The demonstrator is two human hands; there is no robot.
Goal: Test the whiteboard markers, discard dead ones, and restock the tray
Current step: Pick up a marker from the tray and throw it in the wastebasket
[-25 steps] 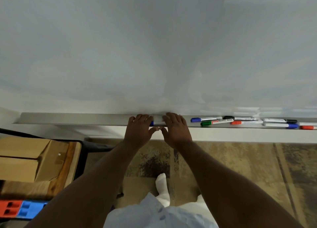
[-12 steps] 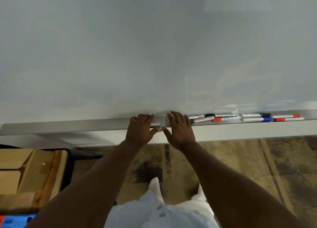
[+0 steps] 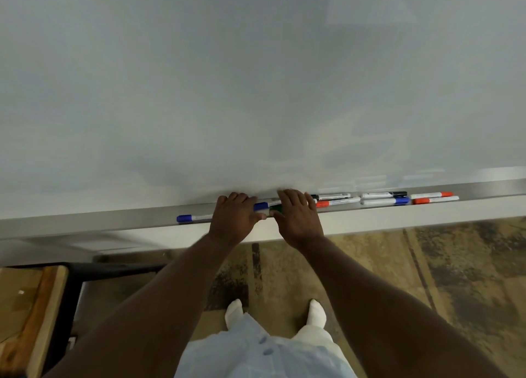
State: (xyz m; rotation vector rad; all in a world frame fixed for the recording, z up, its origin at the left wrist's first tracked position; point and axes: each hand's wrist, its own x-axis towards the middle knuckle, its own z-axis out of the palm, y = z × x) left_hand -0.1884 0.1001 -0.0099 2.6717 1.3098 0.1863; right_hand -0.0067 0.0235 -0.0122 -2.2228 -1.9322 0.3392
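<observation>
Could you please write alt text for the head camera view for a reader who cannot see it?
Both hands, left hand and right hand, rest on markers in the whiteboard tray; a blue-capped marker pokes out on the left, and black, red and blue-capped markers lie further right below a blank whiteboard.

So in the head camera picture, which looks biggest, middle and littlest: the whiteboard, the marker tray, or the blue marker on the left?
1. whiteboard, fills most of the picture.
2. marker tray, a long thin strip running the whole width.
3. blue marker, tiny, lying in the tray, partly hidden by the left hand.
</observation>
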